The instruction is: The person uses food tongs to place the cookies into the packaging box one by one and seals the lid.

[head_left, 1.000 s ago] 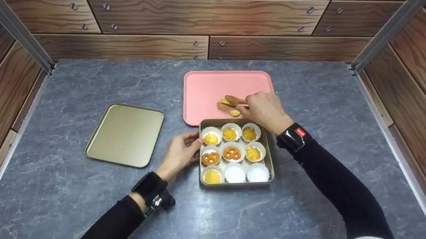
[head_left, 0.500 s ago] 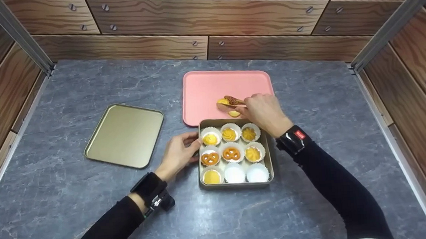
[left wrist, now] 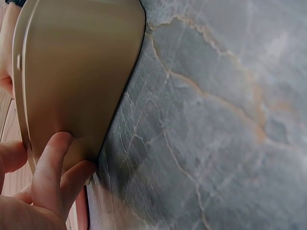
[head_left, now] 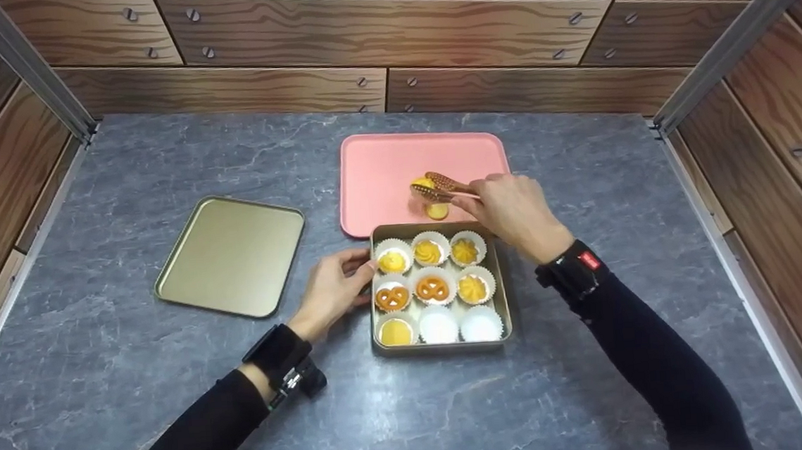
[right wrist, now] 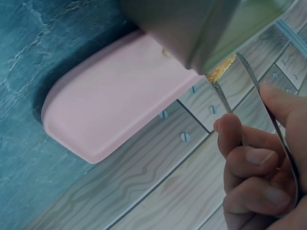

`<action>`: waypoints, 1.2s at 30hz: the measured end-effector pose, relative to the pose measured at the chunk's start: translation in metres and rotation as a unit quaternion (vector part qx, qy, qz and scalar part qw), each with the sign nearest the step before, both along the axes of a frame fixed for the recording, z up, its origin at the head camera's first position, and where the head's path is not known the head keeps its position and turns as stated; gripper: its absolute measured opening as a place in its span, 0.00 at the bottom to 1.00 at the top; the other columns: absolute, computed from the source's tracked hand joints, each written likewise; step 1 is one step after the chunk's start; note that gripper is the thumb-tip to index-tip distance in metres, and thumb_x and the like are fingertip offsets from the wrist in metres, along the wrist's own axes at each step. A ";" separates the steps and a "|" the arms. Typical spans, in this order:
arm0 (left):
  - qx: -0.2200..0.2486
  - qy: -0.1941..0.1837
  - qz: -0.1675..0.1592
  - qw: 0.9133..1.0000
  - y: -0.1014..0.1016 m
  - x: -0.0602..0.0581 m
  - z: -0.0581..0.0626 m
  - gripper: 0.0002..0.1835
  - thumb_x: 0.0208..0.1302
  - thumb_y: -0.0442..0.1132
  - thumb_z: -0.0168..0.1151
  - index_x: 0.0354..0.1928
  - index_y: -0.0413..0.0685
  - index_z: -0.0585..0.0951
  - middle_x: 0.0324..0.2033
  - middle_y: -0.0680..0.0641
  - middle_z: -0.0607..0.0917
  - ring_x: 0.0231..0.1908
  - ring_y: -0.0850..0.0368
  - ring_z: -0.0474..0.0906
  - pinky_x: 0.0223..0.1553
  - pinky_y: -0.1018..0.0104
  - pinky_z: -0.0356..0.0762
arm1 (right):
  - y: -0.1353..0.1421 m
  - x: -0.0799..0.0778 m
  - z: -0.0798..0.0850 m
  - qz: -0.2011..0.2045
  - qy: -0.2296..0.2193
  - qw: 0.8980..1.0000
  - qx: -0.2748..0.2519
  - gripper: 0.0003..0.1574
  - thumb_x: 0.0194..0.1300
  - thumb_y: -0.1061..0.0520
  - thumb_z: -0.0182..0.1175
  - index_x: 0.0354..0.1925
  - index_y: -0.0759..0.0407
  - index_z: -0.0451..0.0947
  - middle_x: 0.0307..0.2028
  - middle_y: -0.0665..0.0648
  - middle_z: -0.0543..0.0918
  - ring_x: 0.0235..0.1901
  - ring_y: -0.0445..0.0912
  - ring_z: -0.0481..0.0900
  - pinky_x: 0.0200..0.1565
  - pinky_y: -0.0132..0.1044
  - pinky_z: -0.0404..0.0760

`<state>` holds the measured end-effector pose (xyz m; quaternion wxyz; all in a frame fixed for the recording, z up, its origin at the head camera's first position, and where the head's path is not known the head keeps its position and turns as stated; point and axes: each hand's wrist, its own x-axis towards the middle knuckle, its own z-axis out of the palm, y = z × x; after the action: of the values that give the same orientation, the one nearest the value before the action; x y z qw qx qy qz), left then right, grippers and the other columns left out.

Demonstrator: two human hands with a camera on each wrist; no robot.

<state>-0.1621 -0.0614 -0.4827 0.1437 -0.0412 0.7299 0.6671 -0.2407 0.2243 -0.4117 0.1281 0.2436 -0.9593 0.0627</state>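
Observation:
My right hand grips metal tongs over the pink tray. Between the tong tips is a yellow cookie; in the head view it is partly covered. Another round yellow cookie lies on the tray just below the tongs. My left hand touches the left side of a gold square tin, thumb at the rim and fingertips against the outer wall. Paper cups fill the tin: several hold swirled cookies, two hold pretzels, one a flat yellow cookie, two white cups look empty.
A gold lid lies on the grey marbled table to the left of the tin. The tin's far edge stands close against the tray. Wood-patterned walls enclose the table at the back and sides.
The tongs and the cookie between their tips have shifted slightly up and away from the tin, and the right wrist has turned a little. The left hand stays at the tin.

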 end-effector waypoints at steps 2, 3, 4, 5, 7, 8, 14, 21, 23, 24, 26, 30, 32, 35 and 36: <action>-0.002 0.000 -0.001 1.000 0.000 0.000 0.000 0.24 0.73 0.35 0.63 0.68 0.36 0.75 0.61 0.34 0.81 0.53 0.42 0.84 0.43 0.61 0.92 | 0.002 0.004 0.003 0.007 0.000 1.000 -0.011 0.25 0.73 0.41 0.64 0.32 0.61 0.85 0.21 0.57 0.80 0.19 0.54 0.78 0.18 0.51 0.78; -0.003 0.000 -0.002 1.000 0.000 0.000 0.000 0.24 0.73 0.35 0.63 0.68 0.36 0.75 0.61 0.34 0.81 0.53 0.42 0.84 0.42 0.61 0.92 | 0.004 0.006 0.005 0.011 0.000 1.000 -0.017 0.24 0.73 0.41 0.64 0.33 0.61 0.86 0.21 0.57 0.80 0.18 0.53 0.77 0.18 0.50 0.77; -0.004 0.000 -0.002 1.000 0.000 -0.001 -0.001 0.24 0.73 0.35 0.63 0.68 0.36 0.75 0.61 0.34 0.81 0.53 0.43 0.84 0.42 0.61 0.92 | 0.005 0.009 0.006 0.014 0.000 1.000 -0.022 0.24 0.74 0.42 0.64 0.34 0.60 0.86 0.20 0.56 0.80 0.18 0.52 0.76 0.17 0.48 0.77; -0.005 -0.001 -0.003 1.000 0.000 -0.001 0.000 0.24 0.73 0.35 0.63 0.68 0.36 0.75 0.62 0.34 0.81 0.53 0.43 0.85 0.42 0.61 0.92 | 0.007 0.011 0.007 0.016 0.000 0.999 -0.028 0.23 0.73 0.42 0.64 0.34 0.60 0.86 0.20 0.55 0.79 0.18 0.51 0.76 0.17 0.47 0.76; -0.005 -0.001 -0.003 1.000 0.000 -0.001 0.000 0.24 0.73 0.35 0.64 0.68 0.37 0.75 0.62 0.34 0.81 0.53 0.43 0.85 0.42 0.61 0.92 | 0.010 0.016 0.009 0.020 0.001 0.999 -0.036 0.23 0.73 0.43 0.64 0.33 0.60 0.86 0.19 0.54 0.79 0.17 0.50 0.75 0.16 0.45 0.75; -0.006 -0.001 -0.003 1.000 0.000 -0.001 0.000 0.24 0.73 0.35 0.64 0.68 0.37 0.75 0.61 0.34 0.81 0.52 0.43 0.85 0.42 0.61 0.92 | 0.011 0.018 0.009 0.022 0.002 0.999 -0.038 0.22 0.73 0.43 0.64 0.32 0.60 0.86 0.19 0.53 0.78 0.17 0.49 0.74 0.16 0.44 0.75; 0.002 0.015 -0.004 1.000 0.000 0.000 -0.001 0.23 0.73 0.34 0.64 0.66 0.34 0.76 0.58 0.34 0.83 0.51 0.42 0.85 0.40 0.61 0.92 | 0.018 0.032 0.012 0.025 -0.007 0.999 -0.043 0.19 0.74 0.46 0.64 0.34 0.60 0.85 0.19 0.52 0.77 0.16 0.45 0.71 0.15 0.38 0.72; -0.001 0.014 -0.005 1.000 -0.001 0.001 -0.002 0.23 0.73 0.35 0.64 0.67 0.36 0.76 0.58 0.35 0.83 0.50 0.44 0.86 0.40 0.61 0.92 | 0.021 0.045 0.011 0.034 -0.004 0.998 -0.043 0.18 0.73 0.46 0.65 0.37 0.59 0.86 0.22 0.53 0.81 0.18 0.46 0.73 0.16 0.39 0.74; -0.007 0.011 -0.005 1.000 -0.001 0.001 -0.001 0.24 0.73 0.35 0.64 0.68 0.37 0.76 0.59 0.35 0.83 0.50 0.44 0.86 0.40 0.61 0.92 | 0.022 0.048 0.010 0.037 0.003 0.998 -0.042 0.17 0.73 0.46 0.65 0.37 0.59 0.86 0.22 0.54 0.81 0.18 0.46 0.73 0.17 0.41 0.74; -0.010 0.010 -0.005 1.000 -0.001 0.001 -0.001 0.24 0.73 0.35 0.64 0.68 0.37 0.76 0.59 0.35 0.83 0.50 0.44 0.86 0.40 0.61 0.92 | 0.022 0.050 0.010 0.038 0.004 0.998 -0.042 0.17 0.73 0.46 0.65 0.37 0.59 0.86 0.22 0.54 0.81 0.18 0.46 0.73 0.17 0.41 0.74; -0.013 0.010 -0.006 1.000 -0.001 0.001 0.000 0.24 0.73 0.36 0.64 0.68 0.37 0.75 0.60 0.35 0.82 0.50 0.44 0.86 0.40 0.61 0.92 | 0.023 0.053 0.009 0.041 0.004 0.998 -0.041 0.17 0.72 0.46 0.66 0.38 0.59 0.86 0.22 0.54 0.81 0.18 0.46 0.73 0.17 0.41 0.74; -0.016 0.010 -0.007 1.000 0.000 0.000 0.000 0.25 0.73 0.36 0.64 0.68 0.37 0.75 0.60 0.35 0.82 0.51 0.44 0.86 0.40 0.61 0.92 | 0.025 0.059 0.009 0.045 0.001 0.998 -0.043 0.17 0.72 0.46 0.66 0.39 0.60 0.87 0.22 0.53 0.81 0.18 0.45 0.72 0.17 0.39 0.74; -0.017 0.009 -0.007 1.000 0.000 0.000 0.000 0.25 0.73 0.36 0.64 0.69 0.38 0.75 0.61 0.35 0.82 0.50 0.44 0.86 0.41 0.61 0.92 | 0.026 0.062 0.010 0.049 -0.002 0.998 -0.043 0.18 0.72 0.46 0.66 0.40 0.60 0.87 0.22 0.52 0.81 0.18 0.44 0.72 0.17 0.37 0.74; -0.016 0.007 -0.009 1.000 -0.001 0.000 -0.001 0.25 0.73 0.36 0.64 0.69 0.38 0.75 0.61 0.35 0.81 0.50 0.44 0.86 0.41 0.61 0.92 | 0.029 0.065 0.010 0.058 -0.008 0.997 -0.044 0.18 0.72 0.46 0.66 0.37 0.59 0.86 0.22 0.52 0.80 0.18 0.43 0.71 0.17 0.36 0.74; -0.015 0.005 -0.010 1.000 -0.001 0.000 -0.001 0.25 0.73 0.36 0.64 0.69 0.38 0.75 0.61 0.35 0.81 0.50 0.44 0.86 0.42 0.60 0.92 | 0.030 0.066 0.010 0.063 -0.011 0.997 -0.046 0.17 0.72 0.45 0.66 0.37 0.59 0.86 0.22 0.51 0.81 0.18 0.43 0.71 0.17 0.36 0.75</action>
<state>-0.1625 -0.0626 -0.4835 0.1458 -0.0327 0.7406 0.6552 -0.1746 0.2545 -0.4016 0.1247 0.2964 -0.9396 0.1170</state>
